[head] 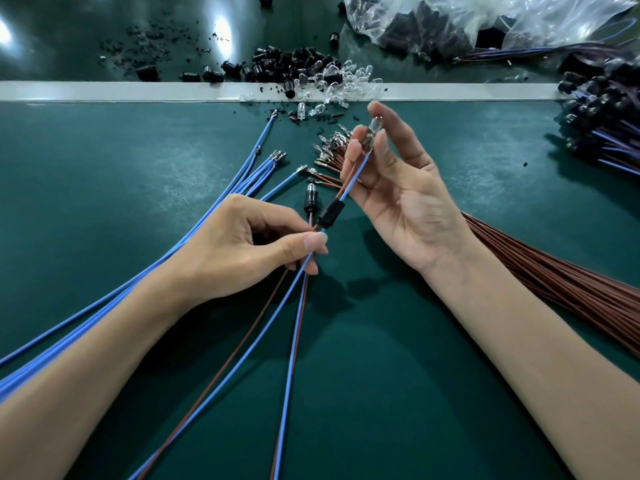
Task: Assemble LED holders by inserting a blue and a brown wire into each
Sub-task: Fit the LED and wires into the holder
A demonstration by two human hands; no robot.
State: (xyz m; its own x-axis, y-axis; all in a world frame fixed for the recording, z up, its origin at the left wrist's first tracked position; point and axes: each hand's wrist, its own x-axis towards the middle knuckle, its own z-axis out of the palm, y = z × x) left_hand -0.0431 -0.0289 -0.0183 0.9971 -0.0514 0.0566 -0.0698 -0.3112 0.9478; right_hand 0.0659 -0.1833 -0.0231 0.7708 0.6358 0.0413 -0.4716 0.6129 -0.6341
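Wires pinched by left grip below black holder; right grip pinches clear LED.

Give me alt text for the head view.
The right hand pinches a clear LED whose blue and brown wires run down through a black holder to the left hand, which pinches them. Loose blue wires and a brown bundle lie on the green table.

Dark green work table, pale strip running across it, 2 bright light glares beyond
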